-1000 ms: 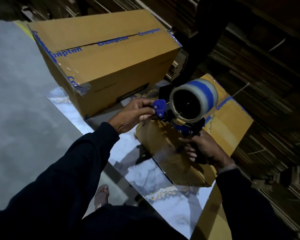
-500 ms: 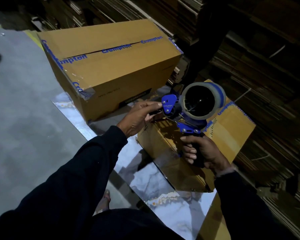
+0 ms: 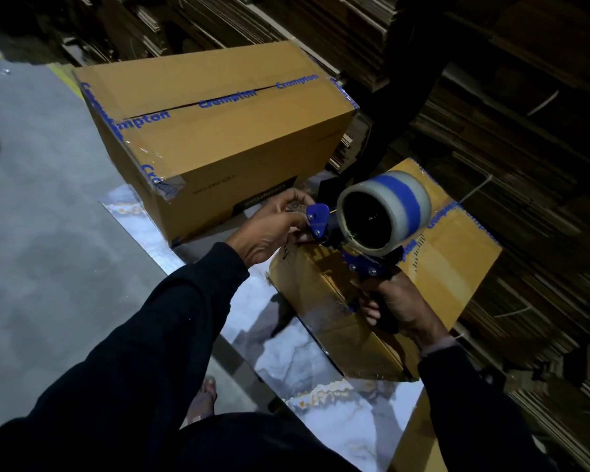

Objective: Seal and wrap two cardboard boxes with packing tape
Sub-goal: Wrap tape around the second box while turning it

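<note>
A large cardboard box (image 3: 218, 131) with blue printed tape along its top seam lies at the upper left. A smaller cardboard box (image 3: 450, 267) sits to the right, partly under my hands. My right hand (image 3: 394, 303) grips the black handle of a blue tape dispenser (image 3: 361, 240) carrying a clear roll with a blue stripe (image 3: 385, 212). The dispenser hovers over the smaller box's near corner. My left hand (image 3: 269, 229) has its fingers curled at the dispenser's front end by the blue guard; what they pinch is hidden.
Both boxes rest on a marbled white surface (image 3: 321, 376) beside grey floor (image 3: 41, 233). Stacks of flattened cardboard (image 3: 525, 148) fill the back and right. A person's dark leg (image 3: 406, 80) stands behind the boxes. My foot (image 3: 203, 400) shows below.
The dispenser has turned, so the roll's striped face shows again. My left fingers have curled tighter at its front end. Both boxes stayed put.
</note>
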